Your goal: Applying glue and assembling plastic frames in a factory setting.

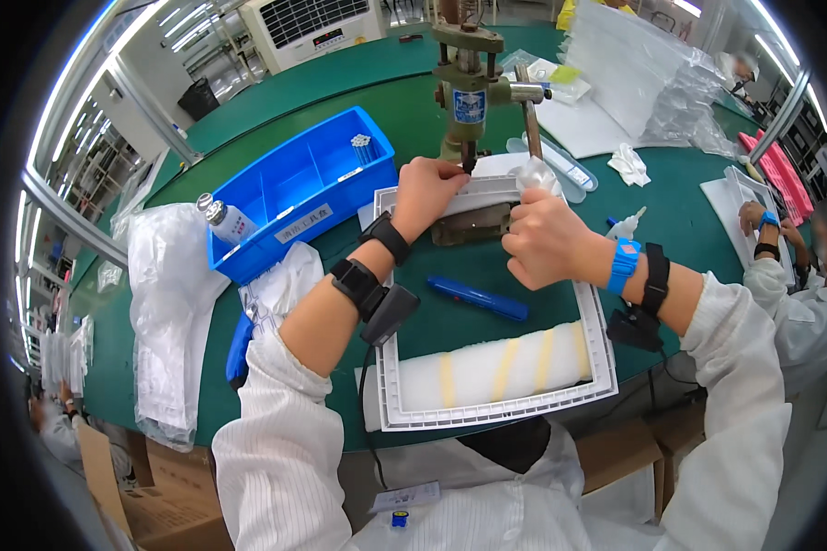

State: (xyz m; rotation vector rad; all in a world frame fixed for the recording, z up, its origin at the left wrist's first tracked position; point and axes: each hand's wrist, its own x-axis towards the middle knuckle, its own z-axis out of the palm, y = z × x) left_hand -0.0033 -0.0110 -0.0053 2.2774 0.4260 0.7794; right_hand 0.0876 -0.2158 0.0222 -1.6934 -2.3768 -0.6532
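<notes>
A white rectangular plastic frame (501, 410) lies on the green table, its far side under a green bench press (469, 101). My left hand (424, 196) is closed in a pinch at the frame's far edge, right by the press's tip. Whatever its fingertips hold is too small to make out. My right hand (553, 237) is a fist over the frame's far right corner, with a crumpled white wipe (538, 176) sticking out of the top. Inside the frame's opening are a blue pen-like tool (477, 298) and a white foam strip (487, 367) with yellow bands.
A blue divided bin (289, 188) stands at the left, with a white bottle (232, 223) in it. Nearer me lie blue-handled pliers (240, 349) and a clear plastic bag (165, 312). At right are a crumpled tissue (628, 165) and another person's hands (767, 225).
</notes>
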